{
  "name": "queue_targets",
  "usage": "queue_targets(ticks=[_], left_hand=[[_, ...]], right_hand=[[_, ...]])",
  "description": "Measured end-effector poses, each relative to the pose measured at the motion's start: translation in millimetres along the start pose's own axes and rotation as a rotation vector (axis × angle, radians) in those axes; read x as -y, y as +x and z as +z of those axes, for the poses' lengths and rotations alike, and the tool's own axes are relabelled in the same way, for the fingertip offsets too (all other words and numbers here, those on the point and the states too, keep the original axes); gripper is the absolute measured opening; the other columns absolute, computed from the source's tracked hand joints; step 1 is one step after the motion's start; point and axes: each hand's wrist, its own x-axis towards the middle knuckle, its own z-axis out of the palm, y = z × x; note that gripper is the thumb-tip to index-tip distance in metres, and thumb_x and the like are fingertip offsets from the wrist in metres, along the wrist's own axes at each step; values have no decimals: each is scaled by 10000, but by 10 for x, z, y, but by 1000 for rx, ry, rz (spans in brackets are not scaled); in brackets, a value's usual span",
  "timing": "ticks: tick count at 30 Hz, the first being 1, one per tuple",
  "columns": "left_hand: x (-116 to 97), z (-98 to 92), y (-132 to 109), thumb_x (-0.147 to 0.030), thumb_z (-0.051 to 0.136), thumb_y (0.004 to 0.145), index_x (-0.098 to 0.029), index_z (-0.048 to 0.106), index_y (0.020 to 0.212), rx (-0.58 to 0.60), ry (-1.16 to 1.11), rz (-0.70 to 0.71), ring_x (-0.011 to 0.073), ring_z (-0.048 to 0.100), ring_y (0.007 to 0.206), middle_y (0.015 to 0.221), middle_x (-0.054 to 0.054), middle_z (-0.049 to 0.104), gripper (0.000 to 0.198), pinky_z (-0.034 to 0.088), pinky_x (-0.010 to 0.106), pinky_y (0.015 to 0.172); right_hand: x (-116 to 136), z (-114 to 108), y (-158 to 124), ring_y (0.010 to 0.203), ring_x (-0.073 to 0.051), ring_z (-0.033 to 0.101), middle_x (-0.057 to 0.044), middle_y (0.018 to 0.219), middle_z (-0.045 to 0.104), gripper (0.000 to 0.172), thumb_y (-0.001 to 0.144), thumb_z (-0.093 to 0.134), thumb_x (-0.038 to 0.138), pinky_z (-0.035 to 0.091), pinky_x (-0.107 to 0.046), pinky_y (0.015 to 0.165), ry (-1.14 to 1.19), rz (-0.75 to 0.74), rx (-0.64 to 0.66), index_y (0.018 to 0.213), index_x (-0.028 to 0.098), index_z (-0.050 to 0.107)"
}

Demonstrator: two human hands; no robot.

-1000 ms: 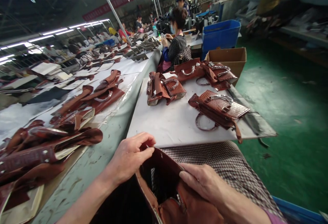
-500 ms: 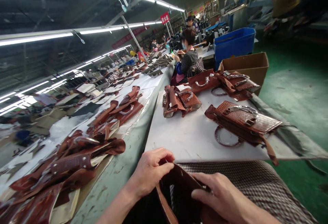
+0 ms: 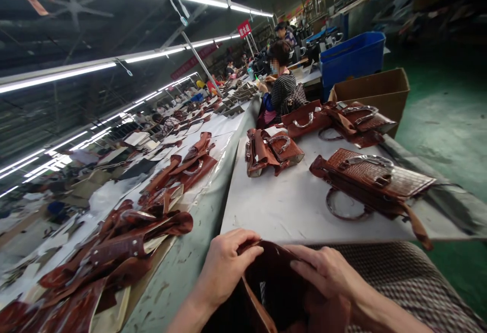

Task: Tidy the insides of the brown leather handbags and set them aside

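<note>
A brown leather handbag lies open at my lap, its dark inside facing me and its lower part cut off by the picture's edge. My left hand pinches the rim at its far left corner between thumb and fingers. Along the far right edge of the same rim, my right hand is closed, thumb inside the opening and fingers outside. Just beyond my hands, a crocodile-textured brown handbag with wrapped handles rests on a white board.
More brown handbags sit farther back on the white board. To the left, a long bench carries several bag pieces. A cardboard box and blue bin stand behind; a seated person works ahead.
The view has shifted slightly. Both hands keep their hold on the rim, and more brown material now shows beneath my right hand.
</note>
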Motion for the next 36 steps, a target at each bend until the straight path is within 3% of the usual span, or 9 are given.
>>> queue_targets(ticks=[9, 15, 19, 23, 26, 31, 36], left_hand=[[167, 124, 148, -243, 602, 864, -207, 717, 768, -50, 74, 94, 157, 654, 741, 763, -2, 712, 154, 463, 253, 718], [80, 187, 113, -248, 570, 883, -195, 671, 723, -99, 94, -5, 145, 629, 681, 718, -16, 683, 196, 441, 246, 669], [-22, 131, 112, -232, 593, 866, -207, 666, 732, -53, 104, -23, 138, 626, 695, 733, -35, 679, 154, 434, 231, 658], [-101, 66, 99, -221, 625, 851, -233, 692, 916, 42, 90, 11, 135, 634, 767, 845, -37, 694, 94, 449, 218, 719], [-114, 39, 76, -206, 641, 847, -253, 690, 1011, 92, 99, 76, 142, 632, 815, 890, -28, 692, 178, 453, 220, 755], [-108, 87, -5, -211, 540, 921, -218, 713, 908, 119, 165, 197, 160, 625, 839, 857, 4, 692, 173, 448, 241, 771], [-181, 153, -46, -199, 615, 874, -207, 727, 798, 32, 190, 91, 159, 634, 780, 779, -3, 695, 135, 443, 236, 707]], right_hand=[[-45, -38, 60, 581, -139, 601, 29, 657, 657, 299, 957, 429, 392, 361, -215, 539, 48, 25, -22, 1069, 289, 686], [-61, -147, 53, 592, -112, 567, 43, 666, 633, 316, 975, 424, 400, 351, -184, 514, 170, -31, 52, 978, 236, 694], [-32, -212, 163, 543, -97, 523, 54, 588, 577, 373, 959, 462, 467, 320, -185, 486, 42, -72, 87, 836, 207, 699], [113, -190, 269, 692, -146, 596, 20, 764, 663, 240, 819, 696, 435, 360, -217, 598, -69, -103, -19, 926, 219, 700], [225, -118, 281, 716, -171, 595, -34, 808, 657, 153, 891, 620, 307, 344, -255, 620, -154, -139, -74, 870, 177, 699], [255, -5, 253, 690, -174, 569, -53, 783, 625, 260, 971, 471, 250, 325, -280, 603, -194, -211, -73, 855, 159, 686], [182, -62, 249, 672, -165, 564, -50, 768, 636, 266, 970, 450, 236, 358, -281, 613, -97, -263, 15, 937, 167, 705]])
